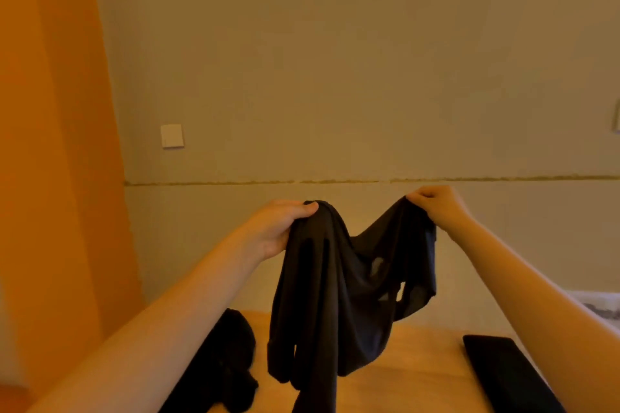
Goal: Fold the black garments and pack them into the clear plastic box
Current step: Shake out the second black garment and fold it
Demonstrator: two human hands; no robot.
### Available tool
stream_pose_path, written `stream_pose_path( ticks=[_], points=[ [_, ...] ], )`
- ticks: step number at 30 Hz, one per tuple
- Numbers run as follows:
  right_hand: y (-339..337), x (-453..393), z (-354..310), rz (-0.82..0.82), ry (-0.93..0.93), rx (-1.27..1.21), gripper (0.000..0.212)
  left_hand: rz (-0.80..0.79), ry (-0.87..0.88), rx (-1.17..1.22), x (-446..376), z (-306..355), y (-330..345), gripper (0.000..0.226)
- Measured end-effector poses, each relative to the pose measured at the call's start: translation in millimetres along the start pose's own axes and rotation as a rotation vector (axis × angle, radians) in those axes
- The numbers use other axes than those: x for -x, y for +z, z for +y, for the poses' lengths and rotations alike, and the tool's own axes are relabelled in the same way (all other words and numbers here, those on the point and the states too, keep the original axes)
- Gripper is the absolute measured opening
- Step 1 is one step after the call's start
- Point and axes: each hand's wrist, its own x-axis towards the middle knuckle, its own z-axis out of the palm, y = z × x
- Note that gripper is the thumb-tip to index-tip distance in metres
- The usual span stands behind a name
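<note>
At the bottom of the frame, a crumpled black garment point(223, 369) lay lower left and a flat black item point(510, 375) lower right on the wooden table point(416, 362). Above, at centre, the left hand point(275, 228) and right hand point(436, 206) each pinched a top corner of a sheer black garment point(339, 295), its upper edge sagging between them and its long axis hanging vertically toward the table.

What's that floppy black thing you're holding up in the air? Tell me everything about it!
The black garment is thin, soft cloth, sheer enough in spots that light shows through. It hangs unfolded in loose folds above the wooden table. The left hand grips one top corner and the right hand pinches the other, so the upper edge sags between them. Its lower end drops out of view.
</note>
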Motion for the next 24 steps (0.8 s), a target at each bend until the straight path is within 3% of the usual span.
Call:
stream_pose_path(
  ticks=[5, 8, 10, 13, 15, 17, 21, 24],
  points=[
    [11.3, 40.8, -21.8, -0.201, 0.031, -0.291, 0.029, 0.116, -0.055, 0.222, -11.3, -6.7, 24.7, 0.024],
    [19.9, 66.3, -37.1, -0.463, -0.043, -0.172, 0.026, 0.194, 0.014, 0.264, -21.0, -14.4, 38.9, 0.020],
    [29.2, 75.2, -40.9, -0.525, -0.049, -0.127, 0.020, 0.227, 0.042, 0.318, -26.7, -18.2, 47.0, 0.018],
    [45.9, 76.7, -38.1, -0.476, -0.038, -0.144, 0.031, 0.253, 0.071, 0.415, -32.9, -19.5, 55.1, 0.011],
    [52.3, 74.3, -36.0, -0.368, -0.058, -0.097, 0.013, 0.263, 0.086, 0.464, -34.8, -18.3, 57.1, 0.009],
    [50.2, 70.3, -33.1, -0.287, -0.048, -0.092, 0.016, 0.262, 0.098, 0.484, -35.2, -17.4, 55.3, 0.008],
    [35.2, 62.1, -29.9, -0.312, 0.027, -0.313, 0.024, 0.289, 0.122, 0.350, -36.0, -19.5, 38.8, 0.005],
    [30.9, 55.3, -36.5, -0.275, 0.028, -0.296, 0.027, 0.313, 0.045, 0.296, -38.0, -29.1, 21.1, 0.014]
  ],
)
